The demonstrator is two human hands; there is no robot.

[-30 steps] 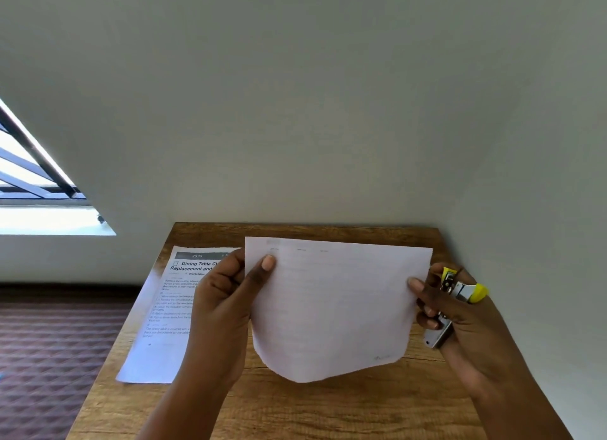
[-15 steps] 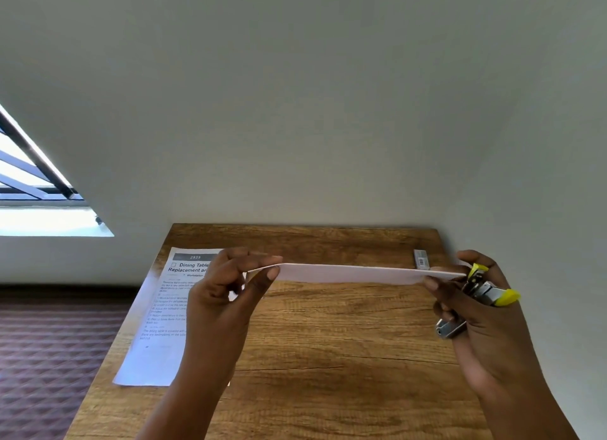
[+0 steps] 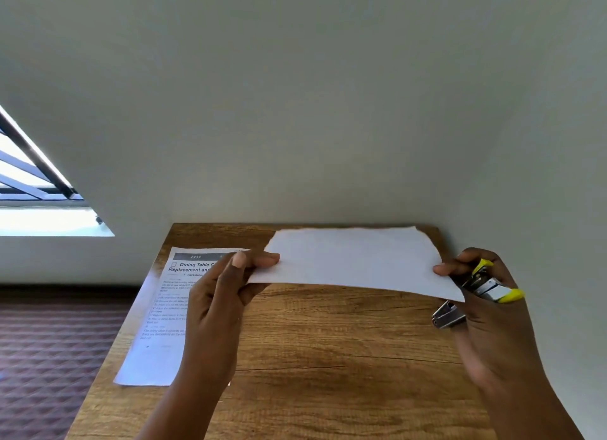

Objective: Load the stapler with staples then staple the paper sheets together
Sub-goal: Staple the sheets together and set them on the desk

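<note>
Window (image 3: pixel 39 203): sitting at the far left, letting bright light in above the patterned floor (image 3: pixel 49 357).
Printed sheet (image 3: pixel 157 324): lying flat along the left edge of the wooden table (image 3: pixel 328 357), partly hidden behind the left arm.
Left hand (image 3: pixel 223 295): pinching the left edge of the blank paper sheets (image 3: pixel 354 259), thumb on top and fingers curled beneath.
Blank paper sheets: being held up over the far half of the table between both hands, nearly level, with the near edge sagging slightly.
Right hand (image 3: pixel 486 305): gripping the stapler (image 3: pixel 476 291) in curled fingers while one fingertip is pressing on the sheets' right edge.
Stapler: sitting in the right hand at the sheets' near right corner, metal with yellow ends, one yellow tip sticking out to the right.
Wall (image 3: pixel 312 94): standing plain and pale behind the table.
</note>
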